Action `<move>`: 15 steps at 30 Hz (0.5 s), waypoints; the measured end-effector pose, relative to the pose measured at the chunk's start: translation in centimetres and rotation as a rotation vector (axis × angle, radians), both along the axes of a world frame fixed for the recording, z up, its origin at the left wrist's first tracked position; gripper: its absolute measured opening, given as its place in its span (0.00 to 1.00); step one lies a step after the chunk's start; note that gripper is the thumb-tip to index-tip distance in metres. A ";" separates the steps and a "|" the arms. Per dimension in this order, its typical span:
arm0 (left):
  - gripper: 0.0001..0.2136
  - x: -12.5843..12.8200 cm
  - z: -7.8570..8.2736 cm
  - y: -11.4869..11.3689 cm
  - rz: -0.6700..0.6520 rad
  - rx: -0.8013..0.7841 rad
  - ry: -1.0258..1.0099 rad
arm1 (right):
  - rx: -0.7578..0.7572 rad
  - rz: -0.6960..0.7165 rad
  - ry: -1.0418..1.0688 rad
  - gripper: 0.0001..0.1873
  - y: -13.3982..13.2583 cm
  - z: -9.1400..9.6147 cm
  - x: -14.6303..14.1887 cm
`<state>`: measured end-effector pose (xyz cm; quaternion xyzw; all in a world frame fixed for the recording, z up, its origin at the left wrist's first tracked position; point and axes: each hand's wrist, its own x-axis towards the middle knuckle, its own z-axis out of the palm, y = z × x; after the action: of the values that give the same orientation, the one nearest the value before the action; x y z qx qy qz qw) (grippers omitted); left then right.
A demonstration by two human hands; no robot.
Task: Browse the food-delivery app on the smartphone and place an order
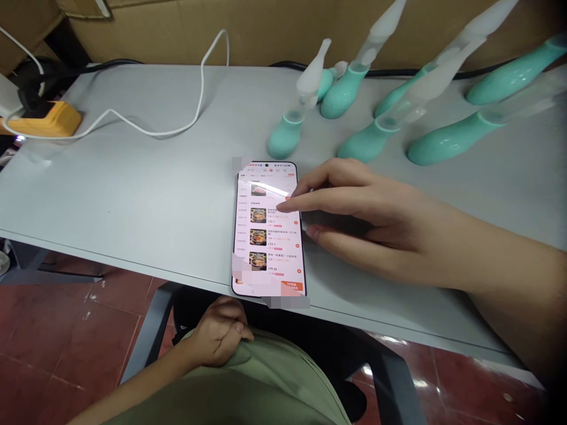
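Note:
A smartphone [270, 236] lies face up near the table's front edge, its lit screen showing a list of food pictures with prices. My right hand [376, 218] comes in from the right with fingers stretched and apart. Its index fingertip is at the screen, and its thumb is by the phone's right edge; nothing is held. Below the table edge, my left hand [219, 333] rests on my lap against a green shirt [248, 383], curled into a fist with nothing visible in it.
Several teal bulb syringes [286, 139] with clear necks and whitish tapered tips stand or lean behind the phone and to its right. A white cable [155, 133] winds across the grey table [146, 189] from a yellow power block [57, 121]. Brown cardboard [177, 35] lines the back.

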<state>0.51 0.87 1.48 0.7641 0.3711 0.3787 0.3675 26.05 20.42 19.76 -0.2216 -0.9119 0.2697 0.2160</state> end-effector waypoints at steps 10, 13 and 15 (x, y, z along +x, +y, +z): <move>0.21 0.6 -1.3 -0.1 0.097 0.085 -0.033 | 0.016 0.012 0.001 0.22 -0.1 0.1 0.2; 0.24 0.6 -1.4 -0.1 0.089 0.064 -0.039 | 0.015 0.001 0.007 0.24 -0.1 0.0 0.2; 0.23 0.6 -1.4 -0.2 0.082 0.052 -0.045 | 0.023 0.008 0.005 0.24 -0.1 -0.1 0.1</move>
<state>1.07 0.69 0.07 0.7489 0.3837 0.4201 0.3398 26.14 20.35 19.69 -0.2149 -0.9152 0.2606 0.2196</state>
